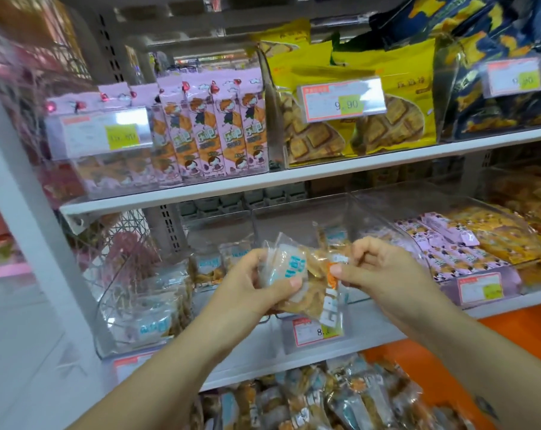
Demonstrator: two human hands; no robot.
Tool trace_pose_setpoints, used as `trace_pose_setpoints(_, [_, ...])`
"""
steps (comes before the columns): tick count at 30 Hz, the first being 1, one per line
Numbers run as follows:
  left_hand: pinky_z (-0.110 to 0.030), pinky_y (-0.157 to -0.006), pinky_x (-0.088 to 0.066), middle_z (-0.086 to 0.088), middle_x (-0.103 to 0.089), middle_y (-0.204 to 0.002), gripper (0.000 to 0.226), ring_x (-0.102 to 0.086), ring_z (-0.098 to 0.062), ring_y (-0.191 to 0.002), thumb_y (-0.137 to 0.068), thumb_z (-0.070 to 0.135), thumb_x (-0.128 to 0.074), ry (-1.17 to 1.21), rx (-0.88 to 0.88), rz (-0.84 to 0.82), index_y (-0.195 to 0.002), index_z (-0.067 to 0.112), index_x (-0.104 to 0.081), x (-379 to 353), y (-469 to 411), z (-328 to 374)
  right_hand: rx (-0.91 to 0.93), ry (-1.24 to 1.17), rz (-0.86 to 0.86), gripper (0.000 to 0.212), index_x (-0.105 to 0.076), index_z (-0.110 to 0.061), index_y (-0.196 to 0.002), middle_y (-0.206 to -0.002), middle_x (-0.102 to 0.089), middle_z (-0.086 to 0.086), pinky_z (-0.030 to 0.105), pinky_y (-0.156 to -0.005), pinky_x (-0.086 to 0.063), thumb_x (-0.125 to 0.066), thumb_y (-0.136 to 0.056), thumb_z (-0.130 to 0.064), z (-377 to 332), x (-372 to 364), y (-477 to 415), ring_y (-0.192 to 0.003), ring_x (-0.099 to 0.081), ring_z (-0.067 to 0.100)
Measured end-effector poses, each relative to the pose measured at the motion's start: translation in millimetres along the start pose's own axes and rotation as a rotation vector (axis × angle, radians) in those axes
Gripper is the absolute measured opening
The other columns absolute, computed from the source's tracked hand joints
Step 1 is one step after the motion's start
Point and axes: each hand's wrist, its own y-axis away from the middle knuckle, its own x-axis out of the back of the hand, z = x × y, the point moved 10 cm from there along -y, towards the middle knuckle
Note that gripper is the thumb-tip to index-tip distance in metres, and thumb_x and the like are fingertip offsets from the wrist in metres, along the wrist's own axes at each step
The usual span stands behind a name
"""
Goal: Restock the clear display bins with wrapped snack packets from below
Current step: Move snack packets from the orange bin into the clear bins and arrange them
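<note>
The left hand grips a clear-wrapped snack packet in front of the clear bin. The right hand pinches an orange-labelled packet beside it

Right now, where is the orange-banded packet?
The orange-banded packet is at the centre of the head view, pinched by the right hand, beside the blue-lettered packet in the left hand, before the middle clear bin.

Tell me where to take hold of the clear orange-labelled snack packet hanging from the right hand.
Grip the clear orange-labelled snack packet by its flat top edge, from the right: it hangs lengthwise, and clear blue-printed packets in the left hand crowd its left side.
</note>
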Motion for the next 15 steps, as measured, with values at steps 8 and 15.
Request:
trace_pose_setpoints(8, [-0.015,-0.077,-0.051,0.003,-0.072,-0.095,0.039,-0.066,-0.003,-0.090,-0.071,0.010,-0.077,-0.291,-0.188,0.064,-0.104,0.018,-0.058,70,7,27,0.290,0.541,-0.138,0.015,-0.061,-0.030,-0.075,-0.068,-0.061,-0.003,0.023,-0.066,-0.048,-0.067,-0.085,-0.020,-19,-61,-2,-0.068,-0.059,0.009])
trace_pose_setpoints(15, [-0.009,-0.069,-0.039,0.017,-0.054,-0.090,0.035,-0.055,0.001,-0.084,-0.080,0.018,-0.075,-0.874,-0.158,0.146,-0.101,0.029,-0.050,137,-37,14,0.213,0.776,-0.245,0.039,-0.056,-0.027,-0.123,-0.115,-0.051,-0.013,0.025,-0.095,-0.043,-0.067,-0.085,-0.029,14,-108,-59,-0.111,-0.050,0.005])
